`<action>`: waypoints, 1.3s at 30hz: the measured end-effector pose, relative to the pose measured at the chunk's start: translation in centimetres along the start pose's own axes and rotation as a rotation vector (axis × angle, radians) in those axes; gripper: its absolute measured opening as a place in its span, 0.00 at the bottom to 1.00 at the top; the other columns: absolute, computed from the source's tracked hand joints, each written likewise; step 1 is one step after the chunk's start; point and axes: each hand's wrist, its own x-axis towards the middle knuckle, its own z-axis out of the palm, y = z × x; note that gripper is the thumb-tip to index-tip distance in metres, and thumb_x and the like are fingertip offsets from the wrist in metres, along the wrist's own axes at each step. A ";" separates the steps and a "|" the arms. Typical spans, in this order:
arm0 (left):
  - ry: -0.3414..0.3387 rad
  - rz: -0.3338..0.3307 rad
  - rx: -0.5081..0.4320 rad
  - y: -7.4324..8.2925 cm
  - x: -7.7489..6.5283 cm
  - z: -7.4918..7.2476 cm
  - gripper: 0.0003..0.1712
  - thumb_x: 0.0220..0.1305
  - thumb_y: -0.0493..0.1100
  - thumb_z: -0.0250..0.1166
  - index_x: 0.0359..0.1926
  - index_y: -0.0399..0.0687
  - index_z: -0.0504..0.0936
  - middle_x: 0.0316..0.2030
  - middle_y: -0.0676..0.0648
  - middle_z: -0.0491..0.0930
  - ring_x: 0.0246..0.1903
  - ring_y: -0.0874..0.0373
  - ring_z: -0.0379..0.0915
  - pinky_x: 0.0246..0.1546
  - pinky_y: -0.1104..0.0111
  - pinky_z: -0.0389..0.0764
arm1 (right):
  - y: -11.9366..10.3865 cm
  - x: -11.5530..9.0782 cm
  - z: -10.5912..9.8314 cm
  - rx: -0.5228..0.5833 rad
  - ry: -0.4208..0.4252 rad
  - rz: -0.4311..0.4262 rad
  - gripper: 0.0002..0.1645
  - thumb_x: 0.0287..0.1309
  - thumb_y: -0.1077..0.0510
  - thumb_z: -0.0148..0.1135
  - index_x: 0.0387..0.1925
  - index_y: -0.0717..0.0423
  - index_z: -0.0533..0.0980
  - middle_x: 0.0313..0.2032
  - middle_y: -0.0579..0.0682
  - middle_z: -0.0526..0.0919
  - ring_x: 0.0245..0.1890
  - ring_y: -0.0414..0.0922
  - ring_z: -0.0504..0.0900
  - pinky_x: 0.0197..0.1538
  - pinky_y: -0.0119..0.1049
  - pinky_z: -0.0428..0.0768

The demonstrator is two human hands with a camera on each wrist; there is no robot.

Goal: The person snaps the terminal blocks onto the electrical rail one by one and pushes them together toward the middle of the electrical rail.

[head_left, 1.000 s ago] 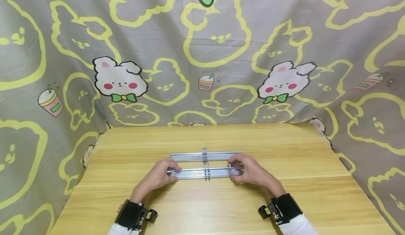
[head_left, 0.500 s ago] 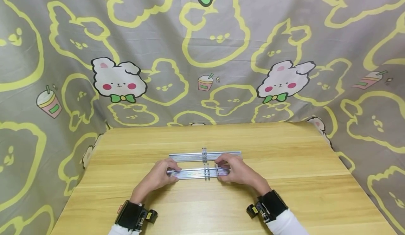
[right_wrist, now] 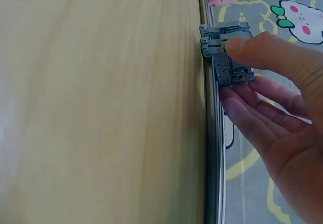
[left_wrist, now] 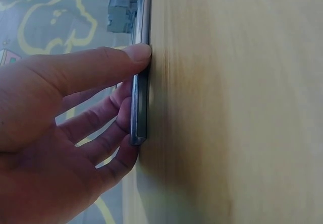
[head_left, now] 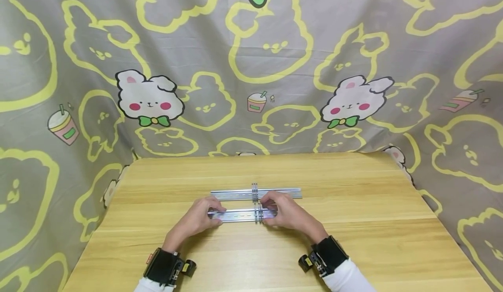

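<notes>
A slotted metal DIN rail (head_left: 235,216) lies across the table nearer to the person. My left hand (head_left: 199,218) grips its left end, thumb (left_wrist: 138,52) on the near edge and fingers at the far side. Grey plastic DIN rail blocks (head_left: 256,213) sit clipped across the rail right of its middle. My right hand (head_left: 290,213) pinches the rightmost grey block (right_wrist: 234,52) between thumb and fingers, close against the others. The right hand hides the rail's right end. Behind lies a second DIN rail (head_left: 232,195) with several similar grey blocks (head_left: 254,191) across its middle.
The wooden table (head_left: 251,257) carries both rails, roughly parallel with a narrow gap between them. A grey curtain (head_left: 220,52) with yellow outlines and rabbit prints hangs behind the table and along both sides.
My right hand has slid left along the near rail with the grey block, from near the right end up to the other blocks. The left hand has stayed on the left end.
</notes>
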 end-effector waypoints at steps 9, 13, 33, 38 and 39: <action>-0.012 -0.016 -0.004 0.1 0.1 -0.1 0.17 0.44 0.33 0.76 0.40 0.39 0.88 0.37 0.45 0.82 0.40 0.49 0.77 0.45 0.54 0.81 | -0.1 0.0 0.1 0.009 -0.008 0.030 0.31 0.39 0.59 0.78 0.49 0.61 0.77 0.49 0.52 0.83 0.48 0.45 0.82 0.52 0.35 0.82; -0.017 -0.019 -0.003 0.2 0.1 0.0 0.17 0.44 0.33 0.76 0.40 0.39 0.88 0.37 0.46 0.82 0.40 0.50 0.78 0.46 0.54 0.81 | -0.2 0.0 0.2 0.033 -0.007 0.026 0.31 0.39 0.60 0.78 0.49 0.62 0.77 0.48 0.54 0.83 0.48 0.47 0.83 0.52 0.34 0.82; -0.021 -0.013 0.004 0.1 0.1 0.0 0.16 0.44 0.33 0.76 0.39 0.39 0.88 0.36 0.46 0.81 0.38 0.50 0.77 0.43 0.54 0.82 | -0.1 0.1 0.2 0.014 -0.019 0.018 0.35 0.41 0.58 0.78 0.54 0.62 0.76 0.51 0.54 0.82 0.50 0.47 0.82 0.55 0.38 0.81; -0.016 -0.018 0.002 0.1 0.0 0.0 0.16 0.45 0.33 0.76 0.39 0.40 0.88 0.35 0.46 0.81 0.37 0.51 0.76 0.42 0.53 0.82 | 0.0 -0.8 -1.1 0.076 -0.025 0.022 0.37 0.46 0.57 0.76 0.58 0.65 0.73 0.54 0.59 0.81 0.54 0.53 0.80 0.58 0.46 0.79; -0.014 -0.017 0.002 0.1 0.0 0.0 0.16 0.45 0.33 0.76 0.39 0.40 0.88 0.35 0.46 0.81 0.38 0.51 0.77 0.42 0.53 0.82 | 0.1 -1.1 -1.6 0.073 -0.015 0.026 0.37 0.47 0.57 0.76 0.58 0.65 0.74 0.54 0.59 0.81 0.54 0.53 0.80 0.58 0.47 0.79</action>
